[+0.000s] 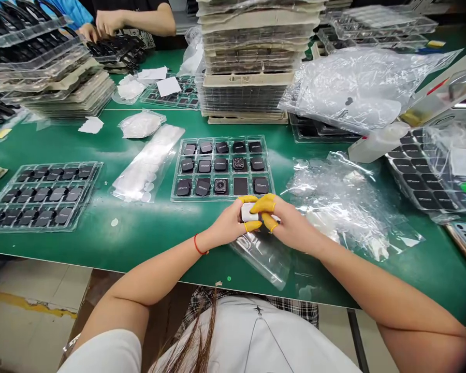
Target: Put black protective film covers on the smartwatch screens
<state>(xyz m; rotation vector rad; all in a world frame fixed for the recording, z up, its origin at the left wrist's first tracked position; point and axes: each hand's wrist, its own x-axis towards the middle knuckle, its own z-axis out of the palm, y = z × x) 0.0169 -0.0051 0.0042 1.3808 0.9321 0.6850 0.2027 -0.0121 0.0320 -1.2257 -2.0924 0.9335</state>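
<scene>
Head view, left hand (pixel 229 224) and right hand (pixel 292 226) pinching white block (pixel 248 211), lying crosswise (yellow finger cots (pixel 263 204))

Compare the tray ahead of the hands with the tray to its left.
The centre tray has two pieces showing round detail; the left tray's pieces all look plain. The left tray sits more skewed, beyond a clear sleeve of white discs. Both are clear trays of dark square pieces.

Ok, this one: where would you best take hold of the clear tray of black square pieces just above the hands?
Probably by the flat outer rim of the clear plastic tray, coming from the near side, where the left hand and right hand are. It lies flat on the green mat, and black pieces fill its pockets, leaving the rim free.
</scene>
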